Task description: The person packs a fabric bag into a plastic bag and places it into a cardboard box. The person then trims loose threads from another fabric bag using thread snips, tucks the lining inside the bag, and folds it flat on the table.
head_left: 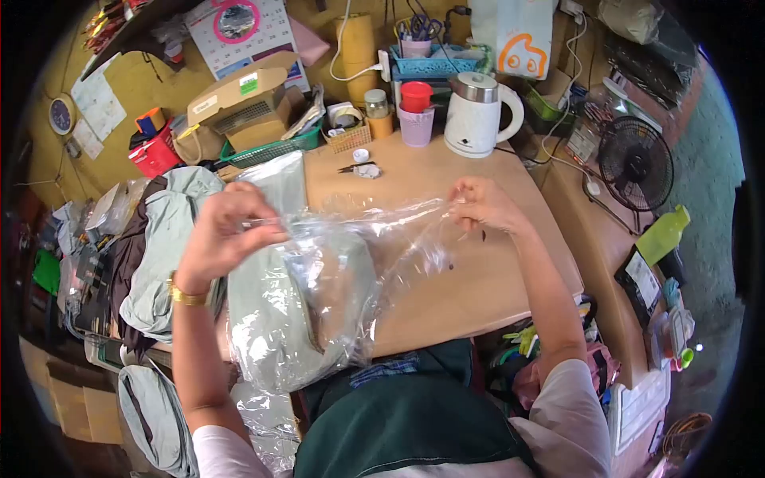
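A clear plastic bag (410, 251) is stretched between my two hands above the front of the table. My left hand (231, 231) pinches its upper left edge between thumb and fingers. At the far right corner of the bag, my right hand (482, 205) has its fingertips closed on the film. Through the shiny plastic shows a pale grey-green cloth item (267, 307), folded or curved into a loop, hanging over the table's front edge near my lap. Glare hides its exact shape.
Loose grey-green garments (171, 247) are heaped on the left. Small snips (356, 167) lie on the brown tabletop (510, 279). Behind stand a white kettle (476, 119), a lilac cup (416, 127) and a cardboard box (243, 103). A black fan (635, 163) is at right.
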The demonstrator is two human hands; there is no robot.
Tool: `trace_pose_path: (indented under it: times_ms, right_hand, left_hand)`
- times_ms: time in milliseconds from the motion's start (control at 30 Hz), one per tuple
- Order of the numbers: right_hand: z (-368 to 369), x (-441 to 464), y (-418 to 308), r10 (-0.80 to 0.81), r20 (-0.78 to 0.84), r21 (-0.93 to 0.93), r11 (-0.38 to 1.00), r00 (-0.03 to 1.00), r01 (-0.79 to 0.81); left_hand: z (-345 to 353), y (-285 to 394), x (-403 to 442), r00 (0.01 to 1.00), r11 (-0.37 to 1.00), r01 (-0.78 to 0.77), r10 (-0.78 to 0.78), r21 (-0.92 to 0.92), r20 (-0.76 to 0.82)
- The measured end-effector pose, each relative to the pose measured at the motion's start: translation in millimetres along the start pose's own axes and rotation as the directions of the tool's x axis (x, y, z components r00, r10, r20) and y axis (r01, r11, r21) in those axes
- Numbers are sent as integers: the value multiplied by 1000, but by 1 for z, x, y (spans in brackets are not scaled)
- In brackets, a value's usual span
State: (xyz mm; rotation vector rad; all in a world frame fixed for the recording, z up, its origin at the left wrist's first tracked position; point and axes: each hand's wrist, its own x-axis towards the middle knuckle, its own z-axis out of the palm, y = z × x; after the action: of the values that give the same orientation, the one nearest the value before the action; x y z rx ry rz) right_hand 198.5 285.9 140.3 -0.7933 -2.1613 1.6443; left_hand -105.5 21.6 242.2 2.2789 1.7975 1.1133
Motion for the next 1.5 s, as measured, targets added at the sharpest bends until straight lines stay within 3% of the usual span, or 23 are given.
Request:
trace_pose_path:
  times_ms: [100, 167, 233, 367, 433, 600, 667, 700, 767, 800, 833, 867, 900, 967, 1033, 1100, 1133, 1200, 1267, 1300, 1367, 1433, 1500]
  right_hand:
    - [-11, 17, 23, 21, -91, -3, 1000, 996, -21]
    - [-13, 23, 29, -12, -118, -44, 999, 993, 6]
    - [-12, 23, 26, -272, 136, -22, 961, 953, 277]
    - [-11, 14, 7, -398, 333, 309, 903, 855, 300]
    - [-9, -1, -23, -265, 490, 108, 964, 830, 244]
    - [-11, -14, -57, -106, 407, -75, 986, 907, 149]
    - [-26, -15, -55, -228, 437, -372, 835, 870, 405]
    - [-30, -15, -54, -234, 440, -372, 831, 867, 413]
    - [-34, -16, -48, -513, 207, -279, 785, 833, 553]
    - [-30, -12, -40, -513, 211, -280, 784, 832, 554]
    - [-24, -4, -29, -629, 43, -19, 776, 776, 630]
    - [-20, 0, -23, -681, -154, 227, 681, 716, 696]
    - [-10, 1, -27, -682, -153, 227, 681, 716, 697]
    - [19, 5, -38, -681, -333, 394, 528, 652, 753]
    - [39, 11, -46, -626, -446, 601, 320, 639, 733]
    - [49, 18, -45, -574, -488, 726, 151, 657, 671]
    - [56, 20, -48, -682, -336, 808, 145, 649, 571]
    - [83, 10, -67, -626, -325, 684, 362, 709, 633]
    - [120, -1, -86, -563, -356, 414, 621, 746, 666]
    - [132, -5, -89, -559, -335, 275, 712, 758, 646]
    - [148, -5, -84, -579, -229, 165, 769, 783, 617]
    - [166, 1, -80, -589, -273, 338, 682, 761, 649]
    - [161, 2, -76, -565, -275, 358, 690, 778, 629]
  left_hand:
    - [-43, -2, -12, 995, 996, 91, -91, 8, 27]
    - [-59, 4, -14, 983, 934, 108, -151, 340, 102]
    - [-68, 1, -19, 978, 899, 119, -179, 422, 104]
    - [-80, -14, -28, 967, 868, 205, -251, 451, 42]
    - [-83, -9, -30, 950, 808, 239, -310, 538, 43]
    - [-99, -2, -32, 988, 730, 151, -103, 666, -111]
    - [-110, 0, -34, 989, 715, 131, -50, 686, -137]
    - [-112, -1, -36, 989, 711, 134, -48, 690, -143]
    - [-111, -10, -39, 972, 876, 182, -91, 446, -216]
    - [-113, -18, -42, 968, 940, 183, -119, 290, -223]
    - [-107, -27, -44, 967, 939, 185, -121, 289, -226]
    - [-100, -38, -47, 947, 990, 138, -139, -23, -289]
    - [-93, -47, -48, 923, 943, 57, -175, -328, -343]
    - [-69, -39, -42, 905, 881, -33, -174, -472, -388]
    - [-48, -18, -26, 848, 486, -325, -231, -811, -478]
    - [-29, -33, -25, 799, 368, -405, -303, -837, -520]
    - [-24, -31, -21, 890, 304, -355, -180, -884, -419]
    - [-7, -10, -11, 959, 567, -81, -180, -820, -219]
    - [31, 36, 3, 939, 815, 179, -309, -551, -151]
    - [49, 40, 7, 946, 831, 183, -295, -526, -136]
    - [87, 38, 9, 964, 856, 129, -226, -500, -139]
    - [97, 39, 8, 973, 860, 75, -174, -504, -152]
    - [96, 42, 4, 935, 849, 263, -342, -459, -96]
